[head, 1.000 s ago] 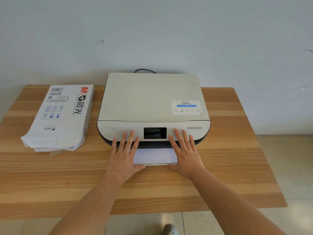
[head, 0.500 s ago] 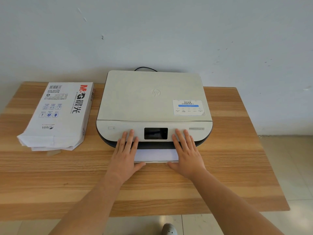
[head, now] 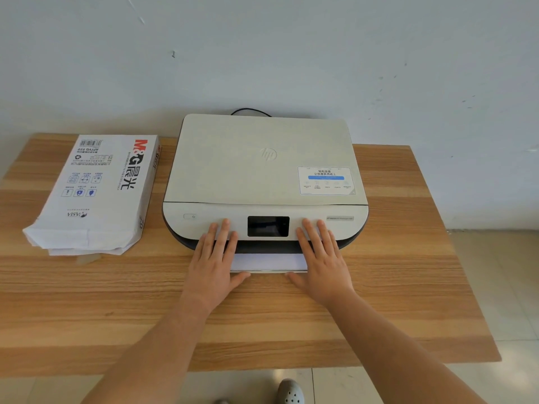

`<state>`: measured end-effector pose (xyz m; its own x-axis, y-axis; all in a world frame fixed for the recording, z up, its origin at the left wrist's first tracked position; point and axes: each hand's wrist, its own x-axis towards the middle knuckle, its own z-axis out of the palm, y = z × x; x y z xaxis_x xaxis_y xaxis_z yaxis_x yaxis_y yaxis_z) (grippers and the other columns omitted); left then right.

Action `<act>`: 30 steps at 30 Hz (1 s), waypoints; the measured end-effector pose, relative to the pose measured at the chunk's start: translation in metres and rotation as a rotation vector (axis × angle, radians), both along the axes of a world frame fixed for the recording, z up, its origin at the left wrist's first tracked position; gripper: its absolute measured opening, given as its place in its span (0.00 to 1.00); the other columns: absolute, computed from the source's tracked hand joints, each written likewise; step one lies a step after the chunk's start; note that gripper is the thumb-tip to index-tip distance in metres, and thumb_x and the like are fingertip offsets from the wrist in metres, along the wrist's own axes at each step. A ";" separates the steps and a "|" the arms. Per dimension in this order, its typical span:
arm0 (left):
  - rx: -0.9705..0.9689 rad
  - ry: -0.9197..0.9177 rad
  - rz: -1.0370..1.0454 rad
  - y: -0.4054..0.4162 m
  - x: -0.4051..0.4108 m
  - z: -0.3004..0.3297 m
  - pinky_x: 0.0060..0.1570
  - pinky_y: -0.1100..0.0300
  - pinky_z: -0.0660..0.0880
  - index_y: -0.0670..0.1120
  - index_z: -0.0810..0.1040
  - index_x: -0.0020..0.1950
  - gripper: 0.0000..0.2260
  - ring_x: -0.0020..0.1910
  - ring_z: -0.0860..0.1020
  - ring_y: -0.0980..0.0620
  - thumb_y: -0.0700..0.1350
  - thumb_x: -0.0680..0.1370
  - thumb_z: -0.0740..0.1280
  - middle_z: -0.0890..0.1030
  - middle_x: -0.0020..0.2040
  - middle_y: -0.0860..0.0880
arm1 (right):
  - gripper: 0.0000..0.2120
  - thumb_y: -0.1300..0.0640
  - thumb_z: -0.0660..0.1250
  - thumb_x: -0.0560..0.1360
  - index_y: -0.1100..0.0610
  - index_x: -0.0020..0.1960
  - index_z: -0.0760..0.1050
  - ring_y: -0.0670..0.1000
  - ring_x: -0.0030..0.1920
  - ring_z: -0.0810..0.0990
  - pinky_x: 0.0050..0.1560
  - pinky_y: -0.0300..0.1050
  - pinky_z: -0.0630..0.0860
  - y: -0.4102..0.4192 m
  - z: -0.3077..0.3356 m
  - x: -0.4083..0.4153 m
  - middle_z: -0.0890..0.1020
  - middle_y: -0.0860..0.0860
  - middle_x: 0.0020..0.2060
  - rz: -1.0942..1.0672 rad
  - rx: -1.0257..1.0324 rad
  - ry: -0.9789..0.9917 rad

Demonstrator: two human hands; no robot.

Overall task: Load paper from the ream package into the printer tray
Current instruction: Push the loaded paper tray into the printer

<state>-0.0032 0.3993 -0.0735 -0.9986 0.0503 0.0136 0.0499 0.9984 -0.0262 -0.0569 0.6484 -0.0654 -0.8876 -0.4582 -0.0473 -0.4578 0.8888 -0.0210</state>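
A white printer (head: 262, 164) sits in the middle of the wooden table. Its tray (head: 269, 271) sticks out a little at the front with white paper (head: 268, 262) lying in it. My left hand (head: 214, 263) and my right hand (head: 319, 258) lie flat on either side of the tray, fingers spread and reaching up onto the printer's front panel, thumbs at the tray's front edge. Neither hand holds anything. The white ream package (head: 96, 193) lies at the left of the table, its near end torn open.
The wooden table (head: 408, 287) stands against a pale wall, with bare wood right of the printer and in front of it. A black cable (head: 250, 111) loops behind the printer. A grey shoe (head: 290, 392) shows on the tiled floor below the table's front edge.
The paper tray has slid further into the printer under both hands, so less white paper shows. The camera view has shifted slightly.
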 end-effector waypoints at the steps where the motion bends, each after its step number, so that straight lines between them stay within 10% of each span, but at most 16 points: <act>1: 0.003 0.006 0.003 0.001 0.000 0.000 0.72 0.45 0.54 0.43 0.58 0.75 0.43 0.76 0.50 0.41 0.67 0.70 0.65 0.49 0.78 0.41 | 0.46 0.34 0.62 0.71 0.56 0.78 0.47 0.58 0.77 0.41 0.74 0.57 0.46 0.000 0.000 0.000 0.44 0.53 0.78 -0.003 -0.009 0.004; 30: 0.084 0.130 0.135 0.019 -0.009 -0.014 0.71 0.39 0.59 0.42 0.68 0.69 0.30 0.75 0.55 0.38 0.56 0.73 0.70 0.55 0.76 0.40 | 0.36 0.44 0.68 0.73 0.58 0.73 0.59 0.61 0.76 0.52 0.73 0.60 0.52 -0.017 -0.021 -0.001 0.59 0.56 0.76 -0.111 -0.087 0.202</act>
